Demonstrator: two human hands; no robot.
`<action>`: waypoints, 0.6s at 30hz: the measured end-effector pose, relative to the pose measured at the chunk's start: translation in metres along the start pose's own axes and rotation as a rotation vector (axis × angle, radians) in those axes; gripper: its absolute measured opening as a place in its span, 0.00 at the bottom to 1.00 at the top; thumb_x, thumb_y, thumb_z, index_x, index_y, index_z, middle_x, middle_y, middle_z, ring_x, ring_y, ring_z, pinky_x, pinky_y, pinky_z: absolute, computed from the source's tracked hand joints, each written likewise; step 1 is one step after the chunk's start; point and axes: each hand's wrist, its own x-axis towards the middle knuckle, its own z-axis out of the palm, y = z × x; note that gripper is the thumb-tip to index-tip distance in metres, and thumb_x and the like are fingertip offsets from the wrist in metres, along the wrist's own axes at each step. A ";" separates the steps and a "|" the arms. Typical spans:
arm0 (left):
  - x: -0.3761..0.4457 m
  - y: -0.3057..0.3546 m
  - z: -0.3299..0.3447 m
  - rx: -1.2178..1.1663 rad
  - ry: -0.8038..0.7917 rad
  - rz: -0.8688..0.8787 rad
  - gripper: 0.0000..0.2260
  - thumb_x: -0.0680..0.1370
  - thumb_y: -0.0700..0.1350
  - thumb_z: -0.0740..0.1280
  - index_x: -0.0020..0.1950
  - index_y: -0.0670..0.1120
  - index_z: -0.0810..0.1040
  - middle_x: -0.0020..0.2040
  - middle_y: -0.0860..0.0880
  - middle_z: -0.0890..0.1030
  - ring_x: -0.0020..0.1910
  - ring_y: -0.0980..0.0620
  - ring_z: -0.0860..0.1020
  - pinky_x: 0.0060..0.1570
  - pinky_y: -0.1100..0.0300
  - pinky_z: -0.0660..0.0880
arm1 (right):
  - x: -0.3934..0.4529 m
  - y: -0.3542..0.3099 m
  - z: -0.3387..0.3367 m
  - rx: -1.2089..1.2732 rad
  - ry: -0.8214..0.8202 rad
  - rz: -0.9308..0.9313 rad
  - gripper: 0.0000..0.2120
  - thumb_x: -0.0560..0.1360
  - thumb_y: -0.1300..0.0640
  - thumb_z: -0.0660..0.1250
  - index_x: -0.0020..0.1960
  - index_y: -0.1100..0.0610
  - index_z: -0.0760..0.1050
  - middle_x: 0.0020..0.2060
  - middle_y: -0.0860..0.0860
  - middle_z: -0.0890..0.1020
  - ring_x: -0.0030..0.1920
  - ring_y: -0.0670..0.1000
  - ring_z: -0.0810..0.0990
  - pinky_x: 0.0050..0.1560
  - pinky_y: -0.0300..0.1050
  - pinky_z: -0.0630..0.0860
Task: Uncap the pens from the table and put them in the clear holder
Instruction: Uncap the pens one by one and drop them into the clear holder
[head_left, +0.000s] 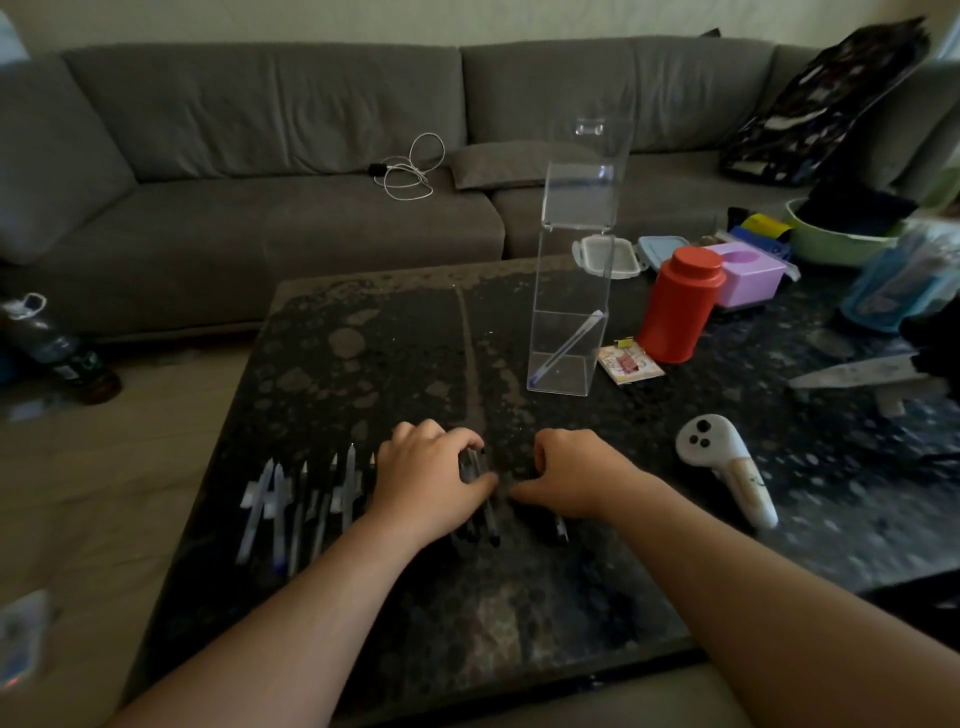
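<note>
Both hands on dark pens, near edge of the surface (395, 597).
Left hand (426, 480) grips dark pens (480, 499); right hand (574, 475) curls over another; one pen (569, 345) stands in the clear holder (571, 291); no writing legible.

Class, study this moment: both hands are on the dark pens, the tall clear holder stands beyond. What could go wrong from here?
1. The clear holder is tall and narrow; a clumsy drop might tip it.
2. The left hand covers several dark pens; lifting one may scatter the others.
3. The red canister stands close beside the holder and could be knocked.
</note>
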 end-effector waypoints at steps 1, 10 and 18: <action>0.000 0.002 0.001 0.017 0.010 -0.010 0.23 0.75 0.70 0.67 0.67 0.64 0.77 0.62 0.53 0.77 0.65 0.46 0.71 0.63 0.49 0.70 | 0.001 0.000 0.000 -0.029 0.011 0.008 0.19 0.73 0.38 0.75 0.52 0.48 0.71 0.46 0.47 0.77 0.45 0.47 0.77 0.43 0.44 0.76; 0.005 0.009 0.006 0.069 0.051 -0.044 0.22 0.73 0.74 0.66 0.57 0.62 0.82 0.58 0.55 0.79 0.62 0.47 0.73 0.58 0.49 0.69 | 0.006 0.017 -0.009 -0.043 -0.094 0.116 0.16 0.78 0.41 0.71 0.52 0.54 0.76 0.45 0.53 0.83 0.43 0.51 0.84 0.40 0.45 0.78; 0.007 0.017 0.008 0.051 0.084 -0.022 0.13 0.82 0.63 0.64 0.59 0.61 0.84 0.59 0.56 0.80 0.62 0.49 0.75 0.58 0.50 0.69 | 0.000 0.018 -0.012 0.111 0.010 0.044 0.08 0.82 0.47 0.66 0.48 0.50 0.75 0.46 0.51 0.82 0.43 0.49 0.83 0.39 0.45 0.77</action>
